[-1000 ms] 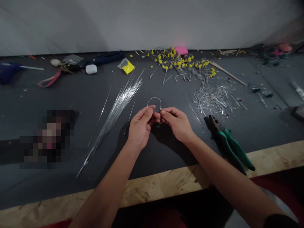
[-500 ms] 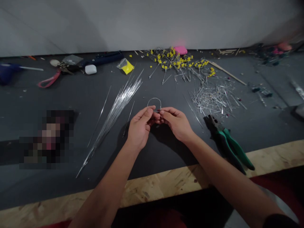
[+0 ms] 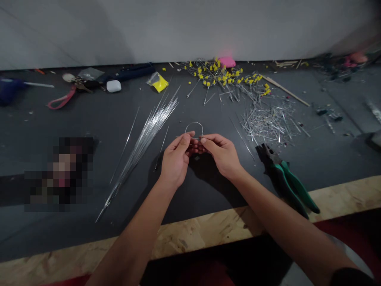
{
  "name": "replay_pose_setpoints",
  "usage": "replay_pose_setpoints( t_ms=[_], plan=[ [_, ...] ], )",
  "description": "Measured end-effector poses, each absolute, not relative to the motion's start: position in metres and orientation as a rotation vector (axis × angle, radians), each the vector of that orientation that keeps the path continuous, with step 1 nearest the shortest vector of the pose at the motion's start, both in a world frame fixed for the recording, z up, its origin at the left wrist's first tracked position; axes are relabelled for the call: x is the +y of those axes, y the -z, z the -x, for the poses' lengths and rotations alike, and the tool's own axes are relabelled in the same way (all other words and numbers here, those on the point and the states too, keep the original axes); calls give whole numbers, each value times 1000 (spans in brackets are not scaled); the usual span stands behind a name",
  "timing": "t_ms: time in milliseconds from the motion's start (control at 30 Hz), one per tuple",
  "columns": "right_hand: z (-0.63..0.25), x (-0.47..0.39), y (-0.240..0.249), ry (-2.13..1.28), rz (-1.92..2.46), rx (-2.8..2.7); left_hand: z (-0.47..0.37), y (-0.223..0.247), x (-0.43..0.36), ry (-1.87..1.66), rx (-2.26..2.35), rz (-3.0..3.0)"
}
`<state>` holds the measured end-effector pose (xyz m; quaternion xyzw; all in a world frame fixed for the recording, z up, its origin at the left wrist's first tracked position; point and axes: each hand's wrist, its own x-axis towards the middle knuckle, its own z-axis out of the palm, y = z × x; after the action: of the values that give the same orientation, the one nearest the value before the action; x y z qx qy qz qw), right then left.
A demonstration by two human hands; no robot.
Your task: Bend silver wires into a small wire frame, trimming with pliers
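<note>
A thin silvery wire curves up in a loop between my hands, above the dark table. My left hand pinches one side of it between thumb and fingers. On the other side, my right hand pinches the wire near the loop's lower right. A straight stretch of wire runs between the two thumbs; the fingertips hide part of it. To the left lies a fanned bundle of straight wires. A heap of short cut wires is to the right, above green-handled pliers.
Wire stems with yellow tips are piled at the back, beside a pink lump. A wooden stick, a yellow packet, a white case and keys with a pink strap lie around. A wooden edge runs along the front.
Both hands stay almost in place. The fingers have shifted slightly on the wire, and a straight wire end now shows to the left of the left fingers.
</note>
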<state>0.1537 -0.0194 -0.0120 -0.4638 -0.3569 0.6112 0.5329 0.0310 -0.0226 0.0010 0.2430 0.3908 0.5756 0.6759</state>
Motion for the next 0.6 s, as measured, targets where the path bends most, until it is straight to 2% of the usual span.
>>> replay_pose_setpoints(
  t_ms=[600],
  plan=[
    [-153,-20,11,-1451,1115,-849,-26,3,-19,-1361,927,-471]
  ],
)
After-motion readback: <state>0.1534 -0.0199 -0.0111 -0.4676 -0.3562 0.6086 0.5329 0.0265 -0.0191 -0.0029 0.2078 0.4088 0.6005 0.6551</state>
